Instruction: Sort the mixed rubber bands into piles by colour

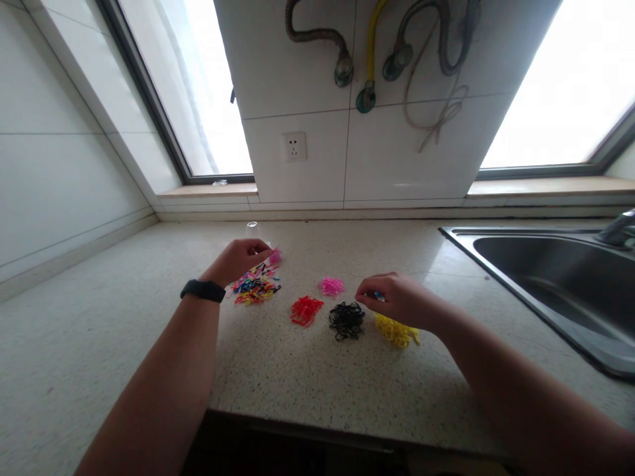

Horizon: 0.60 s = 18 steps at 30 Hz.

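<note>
From the head view, I see two bare hands working above a pale counter, with five heaps of small bands spread between them. The mixed pile lies at the left, just by the left hand; the red pile, pink pile, black pile and yellow pile sit toward the right, each kept to its own colour.

The left hand's thumb and fingers are drawn together beside a pink clump at the far edge of the mixed pile; I cannot tell whether they pinch it or merely reach it. A clear cup stands just beyond that hand. The right hand hangs by the black pile and partly covers the yellow one. Its fingers are bunched, and a bit of blue shows at them, but whether it is held or lies behind, I can't say from here.

The bands look like thin rubber: I'd judge them nearly weightless, soft and stretchy, hard to break by handling but apt to cling and tangle. A fingertip pinch on one loop's edge, at the rim of a heap, should lift it with fewest neighbours.
</note>
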Each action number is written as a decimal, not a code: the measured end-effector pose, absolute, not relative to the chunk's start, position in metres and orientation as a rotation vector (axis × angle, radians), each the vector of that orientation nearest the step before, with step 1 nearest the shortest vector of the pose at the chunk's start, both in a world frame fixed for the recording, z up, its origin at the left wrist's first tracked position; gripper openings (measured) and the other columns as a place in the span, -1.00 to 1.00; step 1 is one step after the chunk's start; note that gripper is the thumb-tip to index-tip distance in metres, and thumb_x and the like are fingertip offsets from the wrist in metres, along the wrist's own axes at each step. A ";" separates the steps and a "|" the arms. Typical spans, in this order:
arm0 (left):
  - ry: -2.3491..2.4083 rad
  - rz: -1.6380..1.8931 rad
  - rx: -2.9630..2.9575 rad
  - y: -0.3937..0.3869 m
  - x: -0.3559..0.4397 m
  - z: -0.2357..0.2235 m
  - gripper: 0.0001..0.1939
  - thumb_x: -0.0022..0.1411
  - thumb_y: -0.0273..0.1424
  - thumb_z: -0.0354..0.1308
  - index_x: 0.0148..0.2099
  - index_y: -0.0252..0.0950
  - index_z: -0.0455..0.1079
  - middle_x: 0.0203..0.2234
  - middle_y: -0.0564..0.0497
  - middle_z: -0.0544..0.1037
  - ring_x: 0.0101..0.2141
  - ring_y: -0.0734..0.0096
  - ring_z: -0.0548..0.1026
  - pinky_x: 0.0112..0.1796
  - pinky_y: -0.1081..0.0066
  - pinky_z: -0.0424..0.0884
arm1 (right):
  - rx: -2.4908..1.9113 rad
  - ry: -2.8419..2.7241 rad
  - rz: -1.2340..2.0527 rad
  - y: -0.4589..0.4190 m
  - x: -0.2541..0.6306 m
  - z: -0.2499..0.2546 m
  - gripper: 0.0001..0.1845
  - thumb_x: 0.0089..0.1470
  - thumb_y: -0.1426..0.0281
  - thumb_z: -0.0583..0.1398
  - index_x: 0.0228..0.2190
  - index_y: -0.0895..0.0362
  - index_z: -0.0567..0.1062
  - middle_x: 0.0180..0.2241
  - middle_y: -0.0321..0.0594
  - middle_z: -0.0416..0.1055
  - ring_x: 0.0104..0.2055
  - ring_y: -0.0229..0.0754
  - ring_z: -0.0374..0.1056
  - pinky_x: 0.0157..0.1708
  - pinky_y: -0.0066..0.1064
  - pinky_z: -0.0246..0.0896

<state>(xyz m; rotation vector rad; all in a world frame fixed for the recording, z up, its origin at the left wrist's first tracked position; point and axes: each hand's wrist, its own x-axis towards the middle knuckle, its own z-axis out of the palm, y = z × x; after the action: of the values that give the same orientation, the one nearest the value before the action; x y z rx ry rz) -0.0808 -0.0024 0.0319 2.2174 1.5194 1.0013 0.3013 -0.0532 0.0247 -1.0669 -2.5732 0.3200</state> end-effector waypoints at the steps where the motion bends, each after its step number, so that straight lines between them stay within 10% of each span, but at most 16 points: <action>1: 1.431 1.091 2.159 -0.007 -0.072 0.037 -0.73 0.20 -0.19 0.21 -0.28 -0.30 0.56 -0.50 0.00 0.55 -0.50 0.46 0.38 -0.47 0.45 0.26 | -1.070 -2.574 0.317 -0.054 0.301 0.025 -0.80 0.21 0.30 0.17 -0.28 0.07 0.61 -0.40 -0.25 0.55 -0.40 -0.26 0.38 -0.38 -0.40 0.11; 18: 0.438 1.266 1.817 -0.082 0.031 0.064 -0.95 0.19 -0.41 0.33 -0.27 -0.27 0.56 -0.45 0.02 0.56 -0.47 0.59 0.41 -0.43 0.56 0.36 | -1.110 -2.585 0.255 -0.054 0.302 0.026 -0.79 0.23 0.29 0.16 -0.27 0.06 0.59 -0.38 -0.26 0.56 -0.40 -0.27 0.38 -0.37 -0.43 0.10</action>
<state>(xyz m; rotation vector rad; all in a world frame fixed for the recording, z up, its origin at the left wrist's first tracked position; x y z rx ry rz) 0.0308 -0.0816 0.0644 1.8174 0.4383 1.2662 0.3023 -0.0542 0.0264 -1.1099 -2.5845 0.2545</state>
